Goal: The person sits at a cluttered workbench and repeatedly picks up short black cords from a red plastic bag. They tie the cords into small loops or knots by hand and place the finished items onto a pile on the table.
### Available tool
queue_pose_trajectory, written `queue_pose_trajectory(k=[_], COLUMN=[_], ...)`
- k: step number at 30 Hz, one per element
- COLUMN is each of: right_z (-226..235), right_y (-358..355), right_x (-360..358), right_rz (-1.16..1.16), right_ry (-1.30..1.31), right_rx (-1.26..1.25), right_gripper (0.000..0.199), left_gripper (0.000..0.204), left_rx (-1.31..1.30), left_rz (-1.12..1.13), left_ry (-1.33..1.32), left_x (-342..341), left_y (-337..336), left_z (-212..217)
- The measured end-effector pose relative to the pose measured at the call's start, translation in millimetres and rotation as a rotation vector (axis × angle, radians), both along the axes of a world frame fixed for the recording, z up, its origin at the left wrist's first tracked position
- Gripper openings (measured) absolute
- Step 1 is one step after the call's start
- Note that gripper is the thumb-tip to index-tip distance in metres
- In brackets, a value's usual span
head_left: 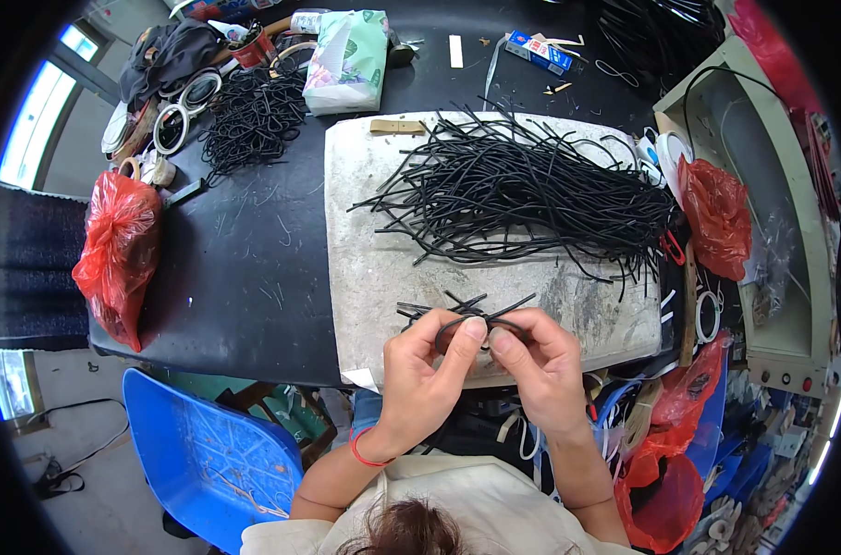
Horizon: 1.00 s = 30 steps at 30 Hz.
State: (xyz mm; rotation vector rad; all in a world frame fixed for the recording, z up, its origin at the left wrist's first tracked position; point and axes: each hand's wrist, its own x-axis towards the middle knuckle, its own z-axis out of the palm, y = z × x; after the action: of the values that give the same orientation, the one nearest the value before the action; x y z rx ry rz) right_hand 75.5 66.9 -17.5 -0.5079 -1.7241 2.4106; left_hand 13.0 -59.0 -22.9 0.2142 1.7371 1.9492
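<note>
Over the near edge of a worn white board [365, 268], my left hand [429, 365] and my right hand [536, 365] meet with thumbs almost touching. Both are closed on one black cord [448, 326], which is bent into loops between the fingertips. Short black ends poke out beyond the fingers; how the cord crosses under my thumbs is hidden. A few more black cord pieces [471, 302] show just past my hands, and I cannot tell which of these ends belong to the held cord. Farther back on the board lies a large heap of cut black cords [531, 190].
A tangled pile of black cord [254, 116] and a tissue pack [348, 60] lie at the back left. Red plastic bags sit at the left [120, 245] and right [716, 213]. A blue plastic bin [208, 453] stands below the table at left. A grey metal cabinet [762, 231] borders the right.
</note>
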Motion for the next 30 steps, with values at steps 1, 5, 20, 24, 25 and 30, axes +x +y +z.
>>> queue_pose_trajectory(k=[1,5,20,24,25,30], right_z=[-0.6,13.1,19.6,21.3,22.3,13.5], right_y=[0.1,-12.9,5.3,8.1,9.0,2.9], right_x=[0.5,-7.1,-17.6,-18.4,-19.0,-20.1], right_rz=[0.000,-0.087,0.068,0.106,0.120,-0.140], right_ry=[-0.004,-0.019,0.019,-0.072,-0.093,0.036], right_rx=[-0.071,-0.194,-0.052,-0.132,-0.148,0.055], right_gripper=[0.012,0.013,0.016,0.018,0.018,0.021], left_gripper=[0.019,0.020,0.016,0.016,0.017,0.019], left_rx=[0.058,0.329,0.254,0.218,0.226,0.400], left_rz=[0.062,0.068,-0.327,-0.341,-0.295,-0.009], left_ry=[0.075,-0.070,-0.231,-0.258,-0.212,-0.304], left_x=[-0.3,-4.3,-18.3,-16.2,-15.1,-18.4], left_y=[3.9,11.1,-7.7,-7.4,-6.8,-3.0], left_z=[-0.7,7.1,19.9,18.6,15.5,8.4])
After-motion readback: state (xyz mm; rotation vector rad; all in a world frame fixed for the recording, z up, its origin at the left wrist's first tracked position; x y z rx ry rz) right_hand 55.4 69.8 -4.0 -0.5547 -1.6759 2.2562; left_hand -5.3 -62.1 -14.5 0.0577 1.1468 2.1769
